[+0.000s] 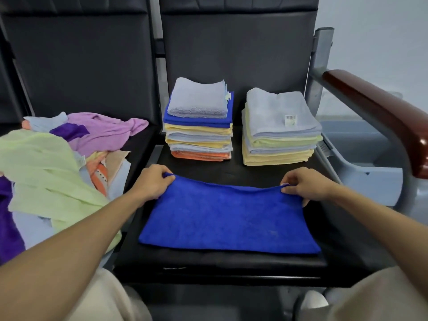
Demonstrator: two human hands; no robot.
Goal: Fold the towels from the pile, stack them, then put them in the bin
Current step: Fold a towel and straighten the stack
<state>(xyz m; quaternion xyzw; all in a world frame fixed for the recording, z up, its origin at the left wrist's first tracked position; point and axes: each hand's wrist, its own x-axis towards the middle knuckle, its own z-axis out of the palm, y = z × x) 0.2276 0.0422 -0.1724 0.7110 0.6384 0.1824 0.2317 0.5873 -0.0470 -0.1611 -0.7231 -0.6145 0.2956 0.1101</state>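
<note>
Partly out of view, the bin (361,158) sits beyond the right hand (303,187), tucked behind the armrest (375,119), so only a grey wall and rim show; what lies inside it cannot be made out. The pile of unfolded towels (53,167) spreads out past the left hand (152,185) and runs off the frame's left edge, its lower layers buried under a pale green towel (39,163) and a lilac one. Both forearms enter from the bottom, and the knees below are cropped.

Between the two hands lies the blue towel (229,216) on the black seat (231,265), folded into a wide band whose long axis runs from one hand to the other. Its far edge is raised slightly off the seat. The left hand pinches the far left corner between thumb and fingers; the right hand pinches the far right corner the same way, its fingertips curled under the cloth and hidden. The near edge rests flat, close to the seat's front.

Beyond the hands, against the backrest, stand two stacks of folded towels, side by side but apart: the left stack (199,126) topped by a grey towel over a blue one, the right stack (281,128) topped by a grey towel with a small label.
</note>
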